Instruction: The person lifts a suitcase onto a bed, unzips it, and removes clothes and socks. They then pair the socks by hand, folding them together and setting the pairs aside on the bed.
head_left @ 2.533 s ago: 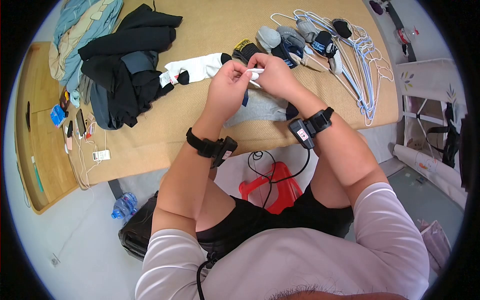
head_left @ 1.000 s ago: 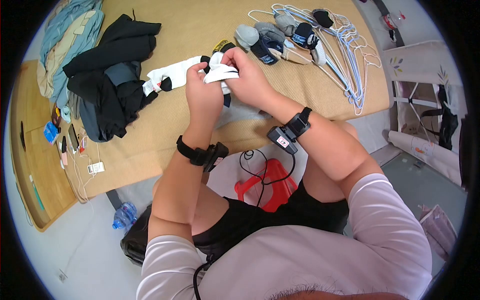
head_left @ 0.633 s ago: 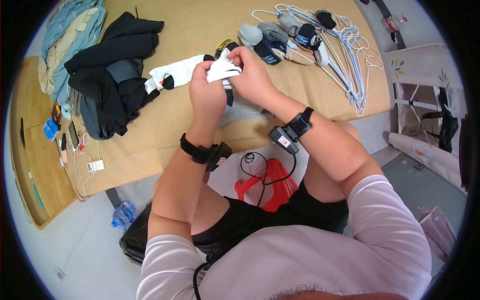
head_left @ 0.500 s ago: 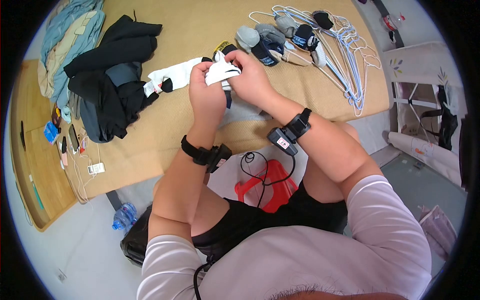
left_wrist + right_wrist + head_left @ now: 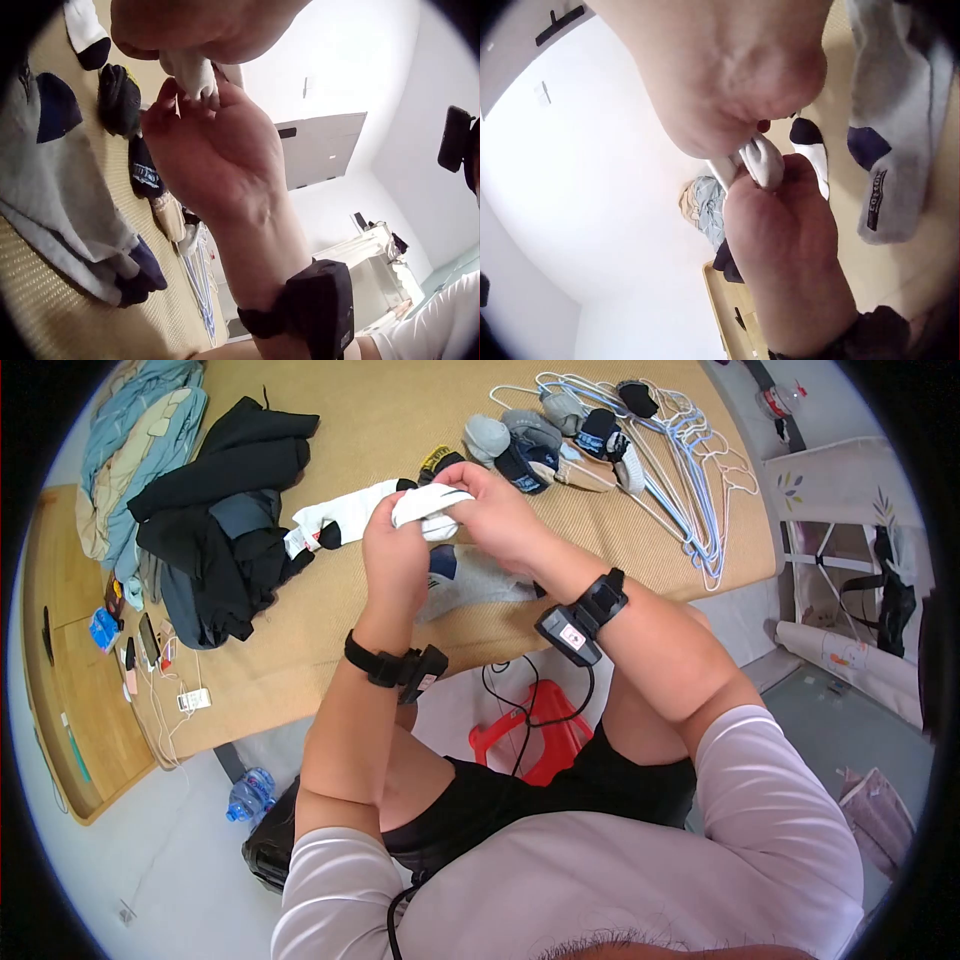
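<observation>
Two hands are raised above the counter (image 5: pixel 330 630), w/ a white sock (image 5: pixel 425 505) held between them, clear of the woven surface. The left hand (image 5: pixel 392 555) grips one end of the roll; its fingers (image 5: pixel 154 45) are curled over the fabric from above. The right hand (image 5: pixel 495 510) grips the other end, fingers (image 5: pixel 161 105) bent and pinching the sock against the thumb. Held this way, approx. level and taut, the sock is judged to be supported at both ends so that it can be rolled or folded w/o touching the counter.

Directly below the hands a grey sock w/ navy toe (image 5: pixel 470 575) lies flat, near the counter's front edge; it is not touched. A second white sock w/ black heel (image 5: pixel 345 515) lies just left of the hands, probably the mate, kept within reach.

Further back, a row of bundled socks (image 5: pixel 545 445) is set beside a stack of wire hangers (image 5: pixel 690 480); finished items appear to be grouped there, away from the working area. A pile of dark clothing (image 5: pixel 225 510) is at far left, w/ light blue garments (image 5: pixel 140 430) behind it. Phones and a charger (image 5: pixel 165 650) lie at the left edge, well apart.
</observation>
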Tool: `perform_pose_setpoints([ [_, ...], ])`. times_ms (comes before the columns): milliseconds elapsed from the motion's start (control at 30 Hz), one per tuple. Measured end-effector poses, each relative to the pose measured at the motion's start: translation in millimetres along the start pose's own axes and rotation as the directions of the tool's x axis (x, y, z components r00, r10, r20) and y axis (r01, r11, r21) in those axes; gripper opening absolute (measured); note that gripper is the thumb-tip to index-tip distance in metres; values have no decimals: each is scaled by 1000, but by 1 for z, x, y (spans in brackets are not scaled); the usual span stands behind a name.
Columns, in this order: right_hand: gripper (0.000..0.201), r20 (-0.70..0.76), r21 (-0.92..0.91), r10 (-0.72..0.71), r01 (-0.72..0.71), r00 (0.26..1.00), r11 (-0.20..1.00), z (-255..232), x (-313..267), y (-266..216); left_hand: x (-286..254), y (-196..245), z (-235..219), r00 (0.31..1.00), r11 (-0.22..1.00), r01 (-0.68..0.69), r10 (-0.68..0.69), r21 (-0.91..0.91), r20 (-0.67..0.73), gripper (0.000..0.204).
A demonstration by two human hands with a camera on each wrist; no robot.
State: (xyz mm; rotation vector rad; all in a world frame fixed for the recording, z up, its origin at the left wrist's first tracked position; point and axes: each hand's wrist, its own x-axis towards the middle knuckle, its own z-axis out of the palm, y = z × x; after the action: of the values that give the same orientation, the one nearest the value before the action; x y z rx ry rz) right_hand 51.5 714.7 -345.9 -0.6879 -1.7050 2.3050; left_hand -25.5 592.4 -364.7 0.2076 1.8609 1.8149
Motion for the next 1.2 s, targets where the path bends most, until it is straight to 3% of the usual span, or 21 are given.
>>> perform_pose_setpoints([
  [33,18,100,35,54,-57,994,998,-6,4,-2,0,1,-2,1000,1000,-1,1,0,1,31],
  [67,18,198,64,103,-118,975,991,-11,6,-4,-3,10,-2,994,980,103,-93,-173,66,30],
  [100,18,194,65,102,-117,976,991,-14,7,-6,-4,15,-3,974,919,215,-175,-330,146,29],
  [233,19,182,32,49,-56,982,998,-19,11,-7,1,12,-10,957,853,273,-195,-445,215,29],
  [300,17,141,-26,22,-18,990,999,-15,12,-3,4,17,-17,919,804,342,-178,-486,352,26],
  [333,17,151,-23,22,-18,988,1000,-12,12,-1,5,20,-23,923,807,336,-178,-487,342,26],
  [400,17,215,94,-19,-2,976,996,-5,5,1,0,31,-33,880,842,383,-209,-380,426,34],
  [433,17,229,101,-20,-3,973,995,-2,4,1,-4,39,-37,887,846,375,-209,-380,412,34],
  [500,22,282,122,-36,1,959,993,1,3,2,-11,62,-41,887,936,333,-269,-115,375,35],
  [567,22,327,143,-70,23,942,989,0,3,2,-18,85,-38,887,936,338,-282,-98,365,35],
  [633,21,337,154,-136,88,932,984,-1,0,-7,-24,118,-30,879,934,276,-340,225,333,26],
  [700,21,359,387,-105,-45,928,921,0,-10,-29,-30,148,-19,865,931,269,-346,246,363,27],
  [767,20,382,569,-209,-51,900,821,-1,-15,-45,-37,176,-10,844,932,278,-353,233,403,25],
  [867,19,364,646,-265,-38,893,762,7,-31,-67,-60,208,-6,866,955,234,-290,182,407,24],
  [967,20,486,612,-293,-82,823,787,18,-56,-74,-109,226,-11,908,960,204,-259,192,329,26],
  [1033,21,522,566,-280,-81,806,821,35,-82,-72,-145,227,-23,907,957,275,-290,91,305,26],
  [1100,21,569,502,-241,-99,786,859,43,-103,-64,-169,212,-46,936,954,243,-279,178,216,23],
  [1200,23,633,407,-174,-133,754,904,45,-103,-50,-174,177,-61,964,983,153,-171,102,203,23],
])
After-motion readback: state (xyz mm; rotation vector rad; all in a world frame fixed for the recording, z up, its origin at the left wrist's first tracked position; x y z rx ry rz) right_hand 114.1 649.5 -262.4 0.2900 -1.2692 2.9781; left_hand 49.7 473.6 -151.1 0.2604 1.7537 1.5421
